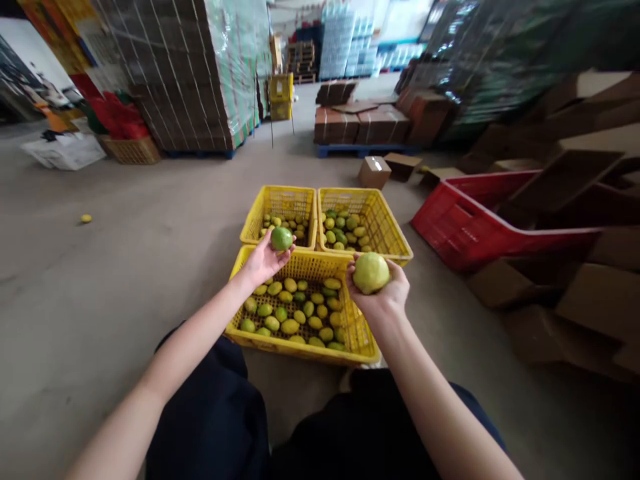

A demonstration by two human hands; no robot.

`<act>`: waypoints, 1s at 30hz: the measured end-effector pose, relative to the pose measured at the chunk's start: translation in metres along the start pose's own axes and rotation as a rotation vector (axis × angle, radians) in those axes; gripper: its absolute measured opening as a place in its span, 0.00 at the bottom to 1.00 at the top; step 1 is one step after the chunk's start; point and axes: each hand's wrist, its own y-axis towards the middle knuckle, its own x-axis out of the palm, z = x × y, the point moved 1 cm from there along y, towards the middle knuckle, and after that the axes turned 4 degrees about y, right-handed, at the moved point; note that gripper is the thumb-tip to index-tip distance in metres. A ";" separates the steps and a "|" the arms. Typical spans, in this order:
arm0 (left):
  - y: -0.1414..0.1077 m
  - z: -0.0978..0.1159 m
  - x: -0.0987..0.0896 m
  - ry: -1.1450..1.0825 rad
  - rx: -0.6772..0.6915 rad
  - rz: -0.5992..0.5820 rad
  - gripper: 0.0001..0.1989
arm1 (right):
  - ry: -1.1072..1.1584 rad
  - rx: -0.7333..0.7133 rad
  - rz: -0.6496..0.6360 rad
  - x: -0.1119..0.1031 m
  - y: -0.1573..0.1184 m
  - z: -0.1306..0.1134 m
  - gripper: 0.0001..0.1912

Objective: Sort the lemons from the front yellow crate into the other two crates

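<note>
Yellow plastic makes up three slatted crates set close together: the front crate (300, 349) lies crosswise before the person's knees, with the back left crate (287, 199) and the back right crate (385, 227) side by side beyond it. All three hold loose green and yellow citrus fruit. Above them, the left hand (263, 261) is palm up, its fingers curled around a small green citrus fruit (281, 239) and partly covering the back left crate. The right hand (383, 300) cups a larger yellow-green citrus fruit (371, 273), fingers wrapped about it, in front of the front crate's right side.

To the right, a red plastic crate (447, 220) and a heap of cardboard boxes (600, 287) crowd the space; a small carton (374, 173) sits behind the yellow crates. One stray yellow fruit (86, 219) lies well off to the left on the bare grey floor (165, 200). Farther back in the warehouse-like room stand a tall film-wrapped stack (170, 73), brown cartons (360, 127) on a blue pallet (365, 151), a wicker basket (133, 151) and wooden pallets (301, 57), the edges of the view blurred.
</note>
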 end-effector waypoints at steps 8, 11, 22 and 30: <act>-0.015 -0.021 -0.009 0.111 0.180 -0.003 0.16 | 0.081 0.209 0.028 0.005 -0.011 0.035 0.09; -0.012 -0.027 -0.009 0.417 0.441 0.054 0.19 | -0.005 0.302 -0.072 0.011 -0.022 0.045 0.12; -0.014 -0.043 -0.007 0.938 0.886 0.178 0.22 | -0.250 -0.002 -0.285 0.001 -0.007 0.052 0.13; -0.021 -0.045 -0.002 1.001 1.026 0.145 0.24 | -0.641 -0.657 -0.381 0.002 -0.002 0.056 0.35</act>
